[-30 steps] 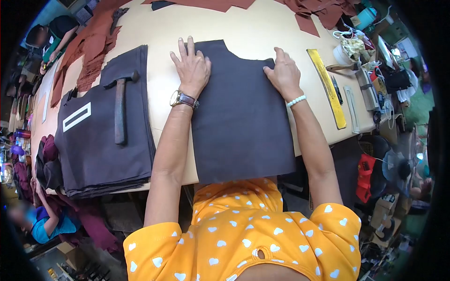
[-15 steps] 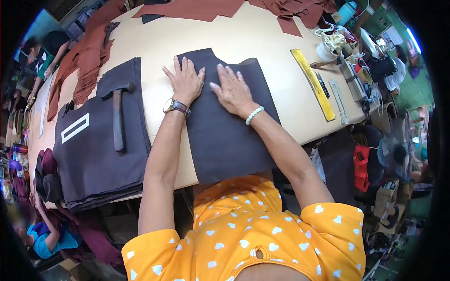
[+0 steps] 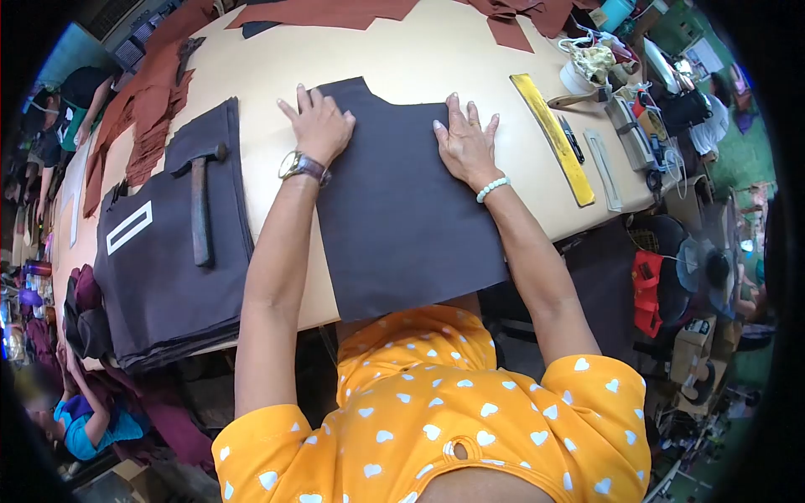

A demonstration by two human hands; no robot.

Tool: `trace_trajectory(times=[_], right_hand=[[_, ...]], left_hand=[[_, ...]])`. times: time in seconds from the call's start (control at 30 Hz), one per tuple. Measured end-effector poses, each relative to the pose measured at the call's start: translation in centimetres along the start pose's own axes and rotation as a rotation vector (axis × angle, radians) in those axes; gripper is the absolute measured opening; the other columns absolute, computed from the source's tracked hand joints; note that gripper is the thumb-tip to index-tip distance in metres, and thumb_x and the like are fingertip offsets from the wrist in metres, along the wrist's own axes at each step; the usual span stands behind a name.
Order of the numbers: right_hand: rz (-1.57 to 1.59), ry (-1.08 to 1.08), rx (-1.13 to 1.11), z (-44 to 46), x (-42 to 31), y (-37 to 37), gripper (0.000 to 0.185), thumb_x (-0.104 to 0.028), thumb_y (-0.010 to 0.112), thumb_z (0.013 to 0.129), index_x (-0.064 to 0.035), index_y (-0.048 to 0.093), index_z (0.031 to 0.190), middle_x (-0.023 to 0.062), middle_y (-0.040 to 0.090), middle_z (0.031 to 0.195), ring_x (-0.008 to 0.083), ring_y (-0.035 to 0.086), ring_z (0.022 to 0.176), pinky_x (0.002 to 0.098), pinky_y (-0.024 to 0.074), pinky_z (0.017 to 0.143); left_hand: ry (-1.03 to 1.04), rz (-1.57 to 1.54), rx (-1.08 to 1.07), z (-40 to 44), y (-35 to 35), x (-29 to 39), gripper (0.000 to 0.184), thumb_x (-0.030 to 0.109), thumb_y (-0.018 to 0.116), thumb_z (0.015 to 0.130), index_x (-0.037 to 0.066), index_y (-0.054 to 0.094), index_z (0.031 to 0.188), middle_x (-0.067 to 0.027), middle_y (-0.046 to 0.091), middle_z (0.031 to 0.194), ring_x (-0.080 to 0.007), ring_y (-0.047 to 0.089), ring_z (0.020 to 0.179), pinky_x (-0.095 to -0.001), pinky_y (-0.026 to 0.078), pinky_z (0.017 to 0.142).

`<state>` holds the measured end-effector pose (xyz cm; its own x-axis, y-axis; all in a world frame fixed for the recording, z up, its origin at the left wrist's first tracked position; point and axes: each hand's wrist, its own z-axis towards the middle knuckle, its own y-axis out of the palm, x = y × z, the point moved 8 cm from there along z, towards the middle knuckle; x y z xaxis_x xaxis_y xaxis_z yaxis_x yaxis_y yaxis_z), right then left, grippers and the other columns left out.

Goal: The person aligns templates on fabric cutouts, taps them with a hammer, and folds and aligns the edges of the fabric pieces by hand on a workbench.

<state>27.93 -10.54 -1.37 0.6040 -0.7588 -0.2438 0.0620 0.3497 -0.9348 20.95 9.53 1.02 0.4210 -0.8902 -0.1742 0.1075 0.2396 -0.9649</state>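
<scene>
A dark leather piece (image 3: 402, 210) with a notched top edge lies flat before me, its lower edge reaching past the table's front edge. My left hand (image 3: 320, 130) is open on its upper left edge, with the fingers spread and partly over the table. At the upper right edge, my right hand (image 3: 468, 144) rests open, fingers also apart. Left of these, a stack of dark leather pieces (image 3: 176, 285) bears a hammer (image 3: 199, 210) and a white rectangular frame (image 3: 130, 228).
On the right of the table (image 3: 402, 50) lie a yellow ruler (image 3: 553, 141), a black pen-like tool (image 3: 572, 138) and a clear strip (image 3: 602, 168). Reddish-brown leather (image 3: 155, 109) lies at the back left, more (image 3: 327, 12) at the far edge. Other people work at both sides.
My right hand has moved right, from the middle of the leather to its upper right edge. The left hand has shifted slightly left. The leather's upper right edge now looks flatter and straighter.
</scene>
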Motion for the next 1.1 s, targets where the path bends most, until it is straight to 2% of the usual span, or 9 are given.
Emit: trace_trajectory(times=[0.07,0.13,0.23,0.33,0.43,0.77,0.87,1.07,1.1], right_hand=[[0.010,-0.003,-0.005,0.1,0.1,0.1,0.062,-0.035,0.035,0.092,0.0010,0.019,0.139,0.0145,0.042,0.135,0.0372,0.025,0.131,0.0622,0.0056,0.104],[0.010,-0.011,0.001,0.2,0.2,0.2,0.062,-0.034,0.036,0.091,0.0014,0.019,0.139,0.0139,0.041,0.136,0.0381,0.025,0.131,0.0631,0.0068,0.103],[0.000,-0.032,0.004,0.3,0.7,0.8,0.061,-0.032,0.037,0.091,0.0012,0.019,0.139,0.0126,0.039,0.137,0.0382,0.027,0.130,0.0638,0.0089,0.103],[0.046,-0.095,-0.045,0.7,1.7,0.9,0.057,-0.028,0.038,0.091,-0.0029,0.020,0.140,0.0116,0.038,0.138,0.0357,0.029,0.130,0.0633,0.0108,0.102],[0.135,-0.189,-0.133,1.2,3.1,0.3,0.056,-0.028,0.042,0.092,-0.0109,0.022,0.141,0.0118,0.035,0.140,0.0304,0.029,0.131,0.0599,0.0133,0.103],[0.168,-0.263,-0.197,1.3,4.3,-1.1,0.089,-0.056,0.057,0.077,-0.0034,0.021,0.140,0.0204,0.031,0.140,0.0345,0.022,0.133,0.0525,0.0150,0.107],[0.158,-0.348,-0.243,-2.2,4.9,-2.3,0.097,-0.061,0.060,0.071,-0.0049,0.021,0.140,0.0195,0.029,0.142,0.0363,0.021,0.133,0.0538,0.0145,0.107],[0.176,-0.407,-0.333,-9.7,5.0,-5.8,0.104,-0.063,0.064,0.065,-0.0076,0.019,0.141,0.0175,0.024,0.144,0.0366,0.019,0.134,0.0578,0.0132,0.105],[0.233,-0.335,-0.221,-9.2,6.1,-6.6,0.094,-0.057,0.063,0.069,-0.0061,0.025,0.138,0.0182,0.030,0.140,0.0362,0.025,0.131,0.0540,0.0176,0.104]], left_hand=[[0.048,0.064,0.188,0.5,-1.8,2.4,0.041,0.020,0.049,0.080,0.003,0.049,0.118,-0.0120,0.044,0.131,-0.0320,0.028,0.130,-0.0677,0.017,0.098],[0.178,-0.149,0.384,0.1,-4.2,6.7,0.046,0.010,0.053,0.074,0.007,0.050,0.119,-0.0099,0.046,0.129,-0.0297,0.035,0.126,-0.0640,0.022,0.097],[0.357,-0.644,0.282,-0.7,-3.6,12.7,0.048,0.007,0.052,0.076,0.006,0.046,0.124,-0.0178,0.054,0.118,-0.0352,0.043,0.119,-0.0548,0.032,0.097],[0.331,-0.775,0.237,-1.8,-1.4,13.9,0.045,0.006,0.044,0.083,0.006,0.042,0.128,-0.0143,0.053,0.121,-0.0336,0.042,0.120,-0.0565,0.028,0.099],[0.344,-0.728,0.211,-2.0,-1.3,13.9,0.044,0.007,0.044,0.084,0.006,0.042,0.128,-0.0113,0.051,0.125,-0.0324,0.041,0.122,-0.0574,0.027,0.100],[0.416,-0.597,0.276,-1.8,-1.4,14.4,0.026,0.010,0.044,0.086,0.006,0.058,0.107,-0.0084,0.054,0.122,-0.0275,0.045,0.118,-0.0637,0.026,0.098],[0.405,-0.551,0.242,-1.6,-1.5,14.4,0.027,0.011,0.046,0.086,0.007,0.057,0.110,-0.0078,0.054,0.119,-0.0229,0.046,0.116,-0.0594,0.029,0.097],[0.280,-0.593,-0.039,1.4,-2.5,13.6,0.026,0.020,0.060,0.080,0.007,0.061,0.102,-0.0105,0.058,0.110,-0.0272,0.053,0.106,-0.0467,0.040,0.090],[0.222,-0.608,-0.069,2.2,-2.4,13.2,0.034,0.025,0.066,0.076,0.006,0.061,0.104,-0.0115,0.058,0.109,-0.0285,0.053,0.106,-0.0443,0.041,0.087]])
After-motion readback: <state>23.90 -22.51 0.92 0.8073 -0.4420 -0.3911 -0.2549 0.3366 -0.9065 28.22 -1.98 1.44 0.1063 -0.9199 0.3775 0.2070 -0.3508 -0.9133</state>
